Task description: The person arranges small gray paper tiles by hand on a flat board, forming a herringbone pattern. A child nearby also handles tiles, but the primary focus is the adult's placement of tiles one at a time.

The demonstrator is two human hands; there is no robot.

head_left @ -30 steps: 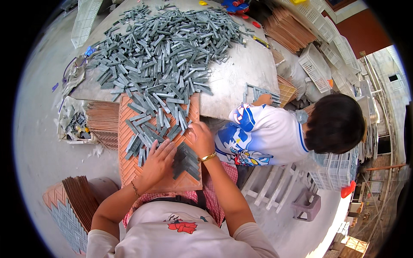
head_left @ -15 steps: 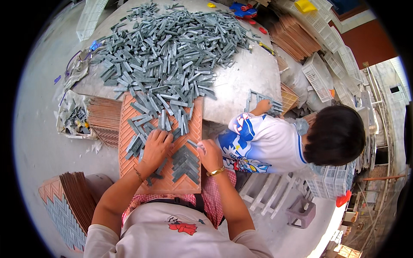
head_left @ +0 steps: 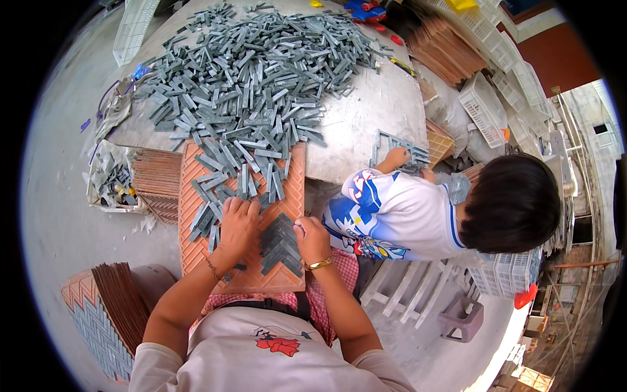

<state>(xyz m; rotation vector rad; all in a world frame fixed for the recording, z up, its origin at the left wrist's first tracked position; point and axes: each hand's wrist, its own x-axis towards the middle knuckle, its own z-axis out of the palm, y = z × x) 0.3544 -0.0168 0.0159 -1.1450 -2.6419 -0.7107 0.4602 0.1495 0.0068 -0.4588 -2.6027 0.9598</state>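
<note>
An orange grooved tray (head_left: 189, 235) lies before me, its far end under loose grey stone strips (head_left: 245, 179). On its right half, several dark strips form a herringbone patch (head_left: 279, 243). My left hand (head_left: 240, 225) rests at the near edge of the loose strips, left of the patch. Its fingers are bent and close together; what lies under them is hidden. At the patch's right edge, my right hand (head_left: 313, 240) is closed, thumb and fingertips against the upper right strips. Whether a strip is still between those fingers cannot be seen.
A large heap of strips (head_left: 261, 72) covers the table (head_left: 385, 104). To the right, another person (head_left: 405, 209) handles a grey strip frame. Stacked trays (head_left: 157, 173) and a scrap box (head_left: 117, 176) stand left; filled trays (head_left: 98, 320) sit lower left. A stool (head_left: 460, 320) is lower right.
My right hand has come down toward me a little; the strip that stuck out from its fingers no longer shows there. My left hand has barely moved, still over the loose strips.
</note>
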